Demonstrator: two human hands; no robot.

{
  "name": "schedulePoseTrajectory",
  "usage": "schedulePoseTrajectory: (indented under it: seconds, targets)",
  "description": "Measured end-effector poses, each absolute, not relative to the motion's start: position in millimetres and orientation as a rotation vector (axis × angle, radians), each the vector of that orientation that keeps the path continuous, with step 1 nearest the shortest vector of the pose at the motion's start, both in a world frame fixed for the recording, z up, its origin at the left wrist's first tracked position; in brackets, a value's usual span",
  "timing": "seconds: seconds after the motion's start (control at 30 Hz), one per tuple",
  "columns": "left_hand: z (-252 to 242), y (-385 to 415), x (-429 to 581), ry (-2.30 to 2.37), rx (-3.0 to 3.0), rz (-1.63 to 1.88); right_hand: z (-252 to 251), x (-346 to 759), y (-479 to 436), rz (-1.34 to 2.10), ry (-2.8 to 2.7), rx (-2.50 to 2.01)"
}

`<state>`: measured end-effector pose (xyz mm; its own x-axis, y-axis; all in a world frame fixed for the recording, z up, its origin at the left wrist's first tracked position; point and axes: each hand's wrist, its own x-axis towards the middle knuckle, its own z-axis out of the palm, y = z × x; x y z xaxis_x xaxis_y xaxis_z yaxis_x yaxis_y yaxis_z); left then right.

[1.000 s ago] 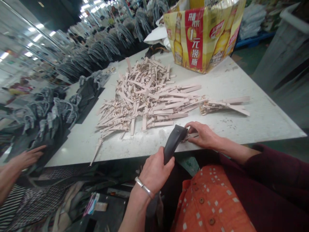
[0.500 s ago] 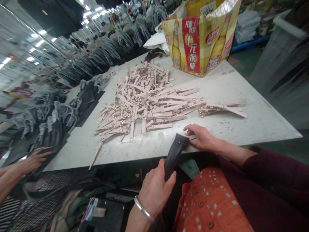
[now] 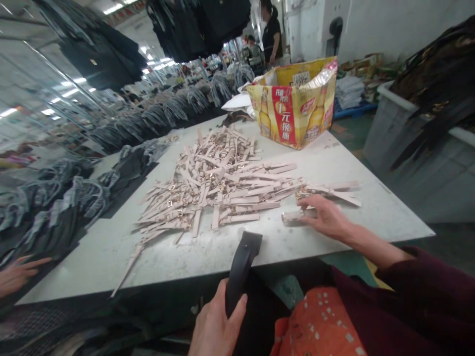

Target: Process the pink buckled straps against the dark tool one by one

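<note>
My left hand (image 3: 217, 321) is wrapped round the handle of a black hand-held tool (image 3: 241, 269) with a broad, blunt head. The tool's exact kind is unclear; it points up over the table's front edge. On the right, my right hand (image 3: 326, 217) has its fingers closed on a pale buckled strap (image 3: 291, 216), low over the tabletop. Left of that hand spreads a large heap of pale pink-beige straps (image 3: 218, 183) with gold buckles. A small bunch of straps (image 3: 334, 190) lies just beyond my right fingers.
A yellow beer carton (image 3: 293, 111) stands at the back of the white table (image 3: 389, 207). Dark bags (image 3: 85, 198) with wrapped handles line the left side, near another person's hand (image 3: 22, 274). Grey bins (image 3: 401, 148) stand right, and a person (image 3: 272, 37) is farther back.
The view has shifted. My right hand has moved away from the tool's head to the right and over the table, carrying the strap. The tool stays in my left hand.
</note>
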<state>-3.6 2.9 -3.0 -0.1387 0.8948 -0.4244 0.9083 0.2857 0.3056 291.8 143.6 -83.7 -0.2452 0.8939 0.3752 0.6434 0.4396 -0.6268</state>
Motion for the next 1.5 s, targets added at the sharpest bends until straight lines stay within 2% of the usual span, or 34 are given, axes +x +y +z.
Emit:
schedulePoseTrajectory:
  seconds: [0.13, 0.27, 0.47, 0.7, 0.83, 1.17, 1.5]
  targets:
    - [-1.8, -9.1, -12.6, 2.078, 1.573, 0.037, -79.6, 336.8, 156.8, 0.190, -1.976, -1.412]
    - [-3.8, -12.6, -17.0, 2.117, 1.565, 0.100, -79.1, 328.3, 158.7, 0.069, -1.984, -1.413]
    - [-15.7, -14.3, -20.0, 2.129, 1.570, 0.079, -75.7, 221.1, 166.6, 0.328, -2.354, -1.043]
    - [-21.1, -23.6, -22.8, 2.137, 1.537, 0.085, -82.6, 139.6, 189.3, 0.251, -2.530, -1.210]
    - [-21.7, -28.6, -24.0, 2.159, 1.514, 0.105, -80.3, 149.9, 181.3, 0.276, -2.563, -1.232]
    - [-10.9, -26.2, -16.4, 2.073, 1.542, 0.107, -77.4, 257.5, 140.4, 0.437, -2.563, -1.131]
    - [2.9, -16.0, -6.6, 2.031, 1.573, 0.025, -88.0, 211.4, 139.2, 0.693, -2.390, -0.849]
